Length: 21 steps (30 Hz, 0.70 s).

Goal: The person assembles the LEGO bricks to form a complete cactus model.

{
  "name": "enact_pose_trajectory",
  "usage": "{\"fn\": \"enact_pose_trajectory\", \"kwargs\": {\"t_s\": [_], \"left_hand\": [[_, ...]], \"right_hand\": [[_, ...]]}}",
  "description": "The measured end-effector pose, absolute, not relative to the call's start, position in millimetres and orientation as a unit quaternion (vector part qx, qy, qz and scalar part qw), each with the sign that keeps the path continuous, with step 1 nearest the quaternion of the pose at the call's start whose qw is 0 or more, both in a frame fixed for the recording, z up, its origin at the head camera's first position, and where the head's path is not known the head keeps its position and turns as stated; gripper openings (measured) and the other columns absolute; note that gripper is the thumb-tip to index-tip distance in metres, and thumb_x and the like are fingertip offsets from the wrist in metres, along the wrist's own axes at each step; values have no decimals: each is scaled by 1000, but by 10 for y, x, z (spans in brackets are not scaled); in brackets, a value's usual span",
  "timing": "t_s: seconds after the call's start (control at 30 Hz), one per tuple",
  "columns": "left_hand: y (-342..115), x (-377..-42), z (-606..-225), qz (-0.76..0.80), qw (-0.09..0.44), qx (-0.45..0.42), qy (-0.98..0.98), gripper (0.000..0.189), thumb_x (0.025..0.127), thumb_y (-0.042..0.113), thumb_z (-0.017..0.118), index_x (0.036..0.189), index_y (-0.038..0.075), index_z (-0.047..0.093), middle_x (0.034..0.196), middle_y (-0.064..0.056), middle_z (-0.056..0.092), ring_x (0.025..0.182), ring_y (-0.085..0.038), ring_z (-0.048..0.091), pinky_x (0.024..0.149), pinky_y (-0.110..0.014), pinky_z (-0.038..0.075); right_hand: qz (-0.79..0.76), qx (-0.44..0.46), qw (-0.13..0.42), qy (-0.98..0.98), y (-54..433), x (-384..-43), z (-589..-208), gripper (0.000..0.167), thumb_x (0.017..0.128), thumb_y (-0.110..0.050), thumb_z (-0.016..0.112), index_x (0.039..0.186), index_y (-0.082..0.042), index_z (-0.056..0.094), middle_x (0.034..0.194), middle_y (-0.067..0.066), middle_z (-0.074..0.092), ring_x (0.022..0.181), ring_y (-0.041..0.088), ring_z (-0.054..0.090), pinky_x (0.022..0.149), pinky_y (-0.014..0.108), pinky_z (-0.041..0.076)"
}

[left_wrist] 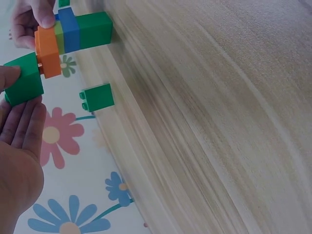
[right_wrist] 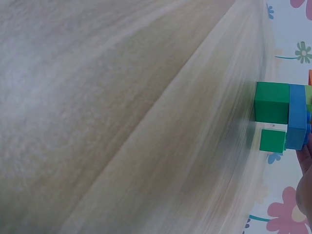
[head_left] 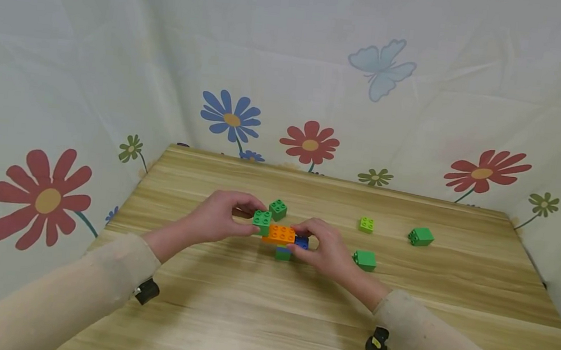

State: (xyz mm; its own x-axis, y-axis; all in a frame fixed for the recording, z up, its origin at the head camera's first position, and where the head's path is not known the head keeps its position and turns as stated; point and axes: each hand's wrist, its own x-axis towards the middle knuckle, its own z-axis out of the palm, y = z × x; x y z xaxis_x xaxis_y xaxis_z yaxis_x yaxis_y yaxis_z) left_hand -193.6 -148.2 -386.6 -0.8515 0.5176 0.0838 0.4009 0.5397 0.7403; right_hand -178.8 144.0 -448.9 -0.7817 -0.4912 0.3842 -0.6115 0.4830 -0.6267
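Observation:
A green building block [head_left: 262,223] is pinched between the thumb and fingers of my left hand [head_left: 220,217], right at the left end of an orange block [head_left: 280,234]. That orange block tops a stack, with a thin lime layer [left_wrist: 59,37] under it. Lower down come a longer blue block [left_wrist: 69,30] and a tall green block [left_wrist: 95,30] as the base. My right hand [head_left: 324,248] grips the stack's right side with thumb and fingers at the orange and blue blocks. The green block in my left hand tilts slightly against the orange one in the left wrist view.
Just behind the stack stands a loose green block [head_left: 278,210]. To the right lie a small lime block [head_left: 366,224] and two green blocks on their sides, one nearer [head_left: 366,260], one farther [head_left: 422,236]. A flowered curtain [head_left: 281,57] borders the wooden table [head_left: 256,319].

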Motion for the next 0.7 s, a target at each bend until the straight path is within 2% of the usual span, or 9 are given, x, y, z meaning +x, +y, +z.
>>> {"fn": "enact_pose_trajectory", "kwargs": {"t_s": [0.27,0.5,0.7], "left_hand": [[-1473,-1915,-3838,375,60,273,884,41,90,14,87,129,12,76,126,-2,75,111,-26,73,101,-42,61],[-1441,-1904,-3790,362,60,279,887,40,91,14,87,129,11,76,125,-2,76,110,-24,73,101,-44,61],[-1401,-1914,-3782,349,57,295,888,39,91,14,86,128,9,77,121,-4,77,108,-29,74,99,-47,62]], "right_hand": [[395,323,74,-857,1443,-1780,-4488,32,91,-19,89,118,-9,74,111,2,73,97,17,67,89,44,64],[399,321,73,-856,1447,-1772,-4484,31,91,-17,89,117,-9,74,111,1,73,97,16,67,89,44,64],[398,331,79,-852,1453,-1783,-4507,29,91,-15,88,116,-8,74,111,2,72,98,16,67,89,42,64]]}}
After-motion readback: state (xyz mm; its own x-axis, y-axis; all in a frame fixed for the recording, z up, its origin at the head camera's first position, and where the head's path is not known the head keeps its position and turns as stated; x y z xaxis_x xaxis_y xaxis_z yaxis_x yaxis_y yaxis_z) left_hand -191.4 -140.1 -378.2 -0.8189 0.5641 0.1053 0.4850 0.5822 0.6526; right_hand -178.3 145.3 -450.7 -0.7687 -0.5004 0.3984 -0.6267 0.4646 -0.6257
